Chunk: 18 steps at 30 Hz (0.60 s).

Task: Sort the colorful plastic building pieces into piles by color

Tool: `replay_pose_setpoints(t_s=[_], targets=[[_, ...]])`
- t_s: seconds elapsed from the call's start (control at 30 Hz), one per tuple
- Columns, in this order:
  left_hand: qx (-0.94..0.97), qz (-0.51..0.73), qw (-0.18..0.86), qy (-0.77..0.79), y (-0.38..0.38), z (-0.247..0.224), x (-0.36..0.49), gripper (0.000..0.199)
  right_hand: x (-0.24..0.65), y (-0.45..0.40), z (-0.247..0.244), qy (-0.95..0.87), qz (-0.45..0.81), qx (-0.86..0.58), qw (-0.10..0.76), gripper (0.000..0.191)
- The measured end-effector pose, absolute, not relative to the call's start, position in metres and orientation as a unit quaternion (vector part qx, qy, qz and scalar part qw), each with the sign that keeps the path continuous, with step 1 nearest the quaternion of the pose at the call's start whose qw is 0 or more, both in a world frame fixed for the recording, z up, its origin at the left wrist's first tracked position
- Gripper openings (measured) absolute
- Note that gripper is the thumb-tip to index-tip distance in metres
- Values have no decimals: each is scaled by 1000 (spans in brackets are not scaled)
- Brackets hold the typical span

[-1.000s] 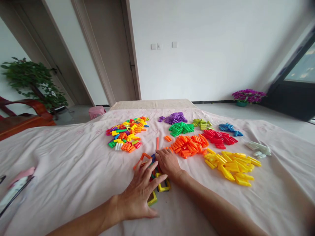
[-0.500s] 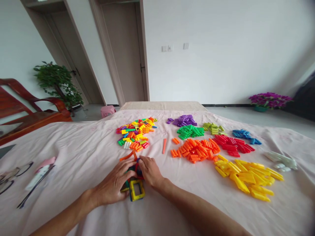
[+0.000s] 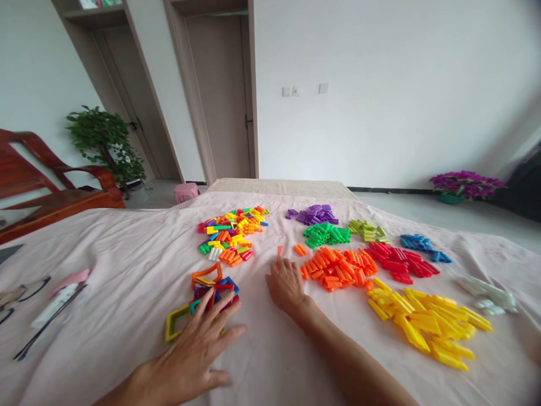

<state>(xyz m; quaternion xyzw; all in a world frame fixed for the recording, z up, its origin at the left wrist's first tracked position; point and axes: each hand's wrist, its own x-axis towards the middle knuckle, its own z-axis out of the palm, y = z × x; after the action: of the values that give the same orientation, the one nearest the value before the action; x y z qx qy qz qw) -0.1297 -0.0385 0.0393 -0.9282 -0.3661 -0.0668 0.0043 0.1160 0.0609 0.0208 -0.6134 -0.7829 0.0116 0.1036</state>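
Note:
My left hand [image 3: 200, 344] is open, fingers spread over a cluster of coloured frame-shaped tiles and covering part of it. An orange frame tile [image 3: 207, 274] tops the cluster, a blue one [image 3: 229, 283] sits to the right, and a yellow one [image 3: 171, 324] sticks out left of the hand. My right hand [image 3: 288, 288] rests on the cloth with its fingers bent together over the lower part of a thin orange stick [image 3: 279, 250]. Only the stick's upper end shows. Just right of that hand lies a pile of orange tube pieces [image 3: 338, 268].
A mixed-colour pile [image 3: 232, 231] lies beyond the frame tiles. Purple [image 3: 318, 214], green [image 3: 325, 235], red [image 3: 395, 260], blue [image 3: 418, 242] and yellow piles [image 3: 426, 316] spread across the right. Glasses [image 3: 25, 290] and a pink-and-white item [image 3: 63, 296] lie at left.
Both hands were together at the frame tiles. My right hand has moved right onto the orange stick. My left hand has spread open, and the tiles now lie further left and more spread out.

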Motion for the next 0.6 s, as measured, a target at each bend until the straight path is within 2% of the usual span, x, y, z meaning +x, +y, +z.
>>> replay_pose_setpoints(t_s=[0.17, 0.27, 0.4, 0.5, 0.6], targets=[[-924, -73, 75, -368, -19, 21, -144, 52, 94, 26, 25, -837, 33, -535, 106, 27], [-912, -94, 64, -393, 2, 22, -154, 40, 87, 15, 33, -875, 103, -455, 132, 22], [-885, -175, -79, -423, 32, 47, -176, 32, 92, 41, 37, -845, 162, -468, 201, 25], [-776, -327, -195, -503, 63, 69, -207, 41, 95, 80, 35, -801, 151, -532, 230, 30], [-650, -421, -245, -583, 99, 66, -238, 53, 87, 115, 28, -799, 122, -553, 202, 30]])
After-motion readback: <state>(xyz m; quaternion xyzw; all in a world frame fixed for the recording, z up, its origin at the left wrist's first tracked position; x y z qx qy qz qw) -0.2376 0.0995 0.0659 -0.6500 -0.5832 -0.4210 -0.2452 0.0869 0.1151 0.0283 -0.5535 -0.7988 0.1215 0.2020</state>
